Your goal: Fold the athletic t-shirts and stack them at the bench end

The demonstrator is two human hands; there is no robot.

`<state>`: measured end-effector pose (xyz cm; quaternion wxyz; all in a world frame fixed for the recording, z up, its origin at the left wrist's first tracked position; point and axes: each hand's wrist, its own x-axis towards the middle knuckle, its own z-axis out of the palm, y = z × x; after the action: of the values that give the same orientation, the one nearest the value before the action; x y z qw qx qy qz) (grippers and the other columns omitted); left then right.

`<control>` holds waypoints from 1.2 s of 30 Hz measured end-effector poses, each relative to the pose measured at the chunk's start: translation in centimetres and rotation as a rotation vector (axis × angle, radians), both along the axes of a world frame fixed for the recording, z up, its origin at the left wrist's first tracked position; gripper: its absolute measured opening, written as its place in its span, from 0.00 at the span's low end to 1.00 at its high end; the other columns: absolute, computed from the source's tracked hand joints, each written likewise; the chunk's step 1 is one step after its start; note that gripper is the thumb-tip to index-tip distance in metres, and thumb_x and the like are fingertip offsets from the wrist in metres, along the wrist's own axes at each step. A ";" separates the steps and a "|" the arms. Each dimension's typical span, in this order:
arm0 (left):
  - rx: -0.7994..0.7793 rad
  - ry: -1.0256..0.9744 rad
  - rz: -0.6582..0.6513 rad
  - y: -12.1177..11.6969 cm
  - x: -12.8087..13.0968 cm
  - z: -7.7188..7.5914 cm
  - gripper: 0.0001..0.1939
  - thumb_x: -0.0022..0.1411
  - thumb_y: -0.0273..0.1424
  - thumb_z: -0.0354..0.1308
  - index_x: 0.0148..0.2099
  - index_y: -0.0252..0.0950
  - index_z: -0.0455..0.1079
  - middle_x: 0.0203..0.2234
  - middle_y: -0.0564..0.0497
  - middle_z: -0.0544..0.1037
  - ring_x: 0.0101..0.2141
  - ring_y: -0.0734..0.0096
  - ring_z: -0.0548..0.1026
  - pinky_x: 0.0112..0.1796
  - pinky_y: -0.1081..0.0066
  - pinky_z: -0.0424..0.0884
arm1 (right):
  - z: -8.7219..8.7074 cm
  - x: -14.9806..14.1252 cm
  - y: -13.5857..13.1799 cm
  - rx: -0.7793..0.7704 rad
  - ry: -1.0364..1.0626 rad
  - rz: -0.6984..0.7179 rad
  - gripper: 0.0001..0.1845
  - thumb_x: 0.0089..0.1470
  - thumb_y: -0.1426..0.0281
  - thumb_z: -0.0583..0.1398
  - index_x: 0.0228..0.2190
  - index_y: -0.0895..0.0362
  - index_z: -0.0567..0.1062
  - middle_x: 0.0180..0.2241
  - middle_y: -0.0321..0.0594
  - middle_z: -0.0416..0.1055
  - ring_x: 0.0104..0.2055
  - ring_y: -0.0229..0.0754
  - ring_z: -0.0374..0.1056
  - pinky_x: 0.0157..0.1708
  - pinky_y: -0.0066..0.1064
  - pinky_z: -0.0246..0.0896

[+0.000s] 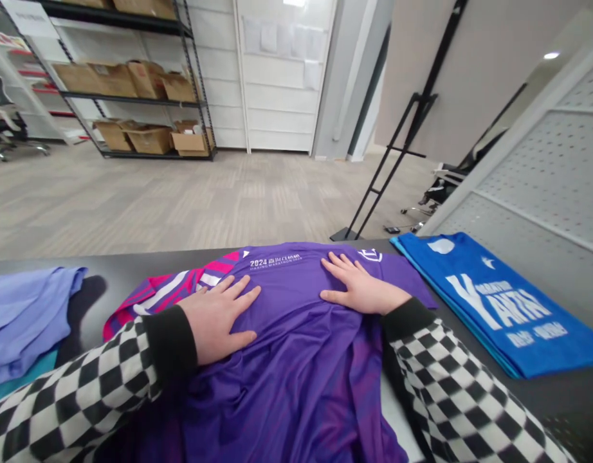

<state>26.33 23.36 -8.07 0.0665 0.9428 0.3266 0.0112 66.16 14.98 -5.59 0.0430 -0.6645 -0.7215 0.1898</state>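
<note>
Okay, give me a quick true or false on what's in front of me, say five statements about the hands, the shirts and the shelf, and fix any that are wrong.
1. The left hand and the right hand both rest on the purple shirt. True.
2. The blue shirt lies to the right of the purple shirt. True.
3. The left hand is gripping the blue shirt. False: it lies spread on the purple shirt.
4. Cardboard boxes stand on the black shelf in the background. True.
5. The year printed on the purple shirt is 2019. False: it reads 2024.
</note>
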 end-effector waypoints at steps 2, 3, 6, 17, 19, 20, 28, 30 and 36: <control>-0.004 -0.003 -0.020 0.2 0.2 1.0 0.45 0.64 0.65 0.60 0.78 0.55 0.67 0.76 0.42 0.67 0.71 0.26 0.69 0.64 0.28 0.71 | 0.3 -0.1 -0.7 -0.022 -0.006 0.006 0.61 0.62 0.33 0.63 0.81 0.50 0.55 0.82 0.55 0.40 0.84 0.72 0.33 0.79 0.72 0.37; -0.003 -0.013 -0.033 0.4 0.6 1.6 0.42 0.67 0.63 0.59 0.76 0.52 0.70 0.74 0.42 0.70 0.70 0.31 0.72 0.66 0.33 0.71 | 0.4 -0.2 -1.0 -0.024 -0.007 0.005 0.62 0.60 0.32 0.64 0.81 0.51 0.56 0.82 0.56 0.41 0.83 0.73 0.35 0.78 0.72 0.40; 0.030 -0.098 0.009 1.5 2.0 3.0 0.38 0.76 0.57 0.49 0.74 0.39 0.73 0.71 0.39 0.75 0.70 0.45 0.74 0.71 0.49 0.68 | 0.7 -0.6 -1.6 0.043 -0.002 -0.031 0.58 0.60 0.33 0.65 0.78 0.53 0.64 0.81 0.59 0.48 0.82 0.74 0.41 0.77 0.69 0.49; 0.002 -0.017 0.154 4.6 3.2 -0.1 0.40 0.79 0.55 0.44 0.83 0.41 0.57 0.82 0.39 0.52 0.80 0.36 0.51 0.76 0.37 0.50 | -1.7 -0.8 2.3 0.124 -0.068 -0.178 0.45 0.74 0.42 0.53 0.79 0.53 0.60 0.82 0.51 0.46 0.84 0.65 0.39 0.79 0.69 0.36; -0.001 -0.026 0.162 4.4 3.0 0.0 0.41 0.79 0.56 0.44 0.84 0.41 0.56 0.82 0.40 0.52 0.80 0.36 0.51 0.76 0.37 0.50 | -1.9 -0.8 2.0 0.101 -0.116 -0.237 0.48 0.73 0.40 0.53 0.80 0.54 0.56 0.82 0.53 0.44 0.84 0.66 0.39 0.79 0.68 0.36; -0.001 -0.030 0.163 4.3 2.9 0.1 0.41 0.79 0.56 0.44 0.84 0.41 0.56 0.82 0.40 0.52 0.80 0.36 0.51 0.76 0.37 0.50 | -1.9 -0.8 1.8 0.093 -0.133 -0.253 0.50 0.72 0.39 0.53 0.80 0.54 0.55 0.82 0.53 0.43 0.84 0.67 0.38 0.79 0.68 0.37; 0.054 -0.118 0.177 4.6 2.8 1.3 0.40 0.80 0.53 0.44 0.82 0.36 0.60 0.80 0.37 0.57 0.79 0.41 0.56 0.76 0.38 0.49 | -1.1 -0.3 0.5 0.240 -0.080 -0.261 0.46 0.73 0.40 0.51 0.78 0.53 0.60 0.81 0.52 0.48 0.84 0.67 0.39 0.78 0.73 0.34; 0.026 -0.081 0.174 4.8 2.9 1.0 0.41 0.79 0.53 0.44 0.83 0.35 0.57 0.81 0.37 0.56 0.80 0.40 0.54 0.76 0.39 0.49 | -1.2 0.1 0.7 0.230 -0.083 -0.285 0.44 0.74 0.42 0.52 0.79 0.54 0.60 0.81 0.52 0.49 0.84 0.66 0.40 0.78 0.74 0.35; 0.002 0.072 0.210 4.6 3.1 1.2 0.45 0.77 0.56 0.45 0.84 0.36 0.54 0.82 0.37 0.51 0.80 0.35 0.51 0.75 0.35 0.50 | -1.4 -0.4 1.3 0.119 -0.159 -0.280 0.49 0.72 0.39 0.53 0.79 0.57 0.59 0.82 0.55 0.45 0.84 0.70 0.39 0.77 0.74 0.37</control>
<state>29.40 27.91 -6.87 0.0522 0.9032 0.4257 -0.0154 65.71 16.27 -6.99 0.0511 -0.7678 -0.6328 0.0859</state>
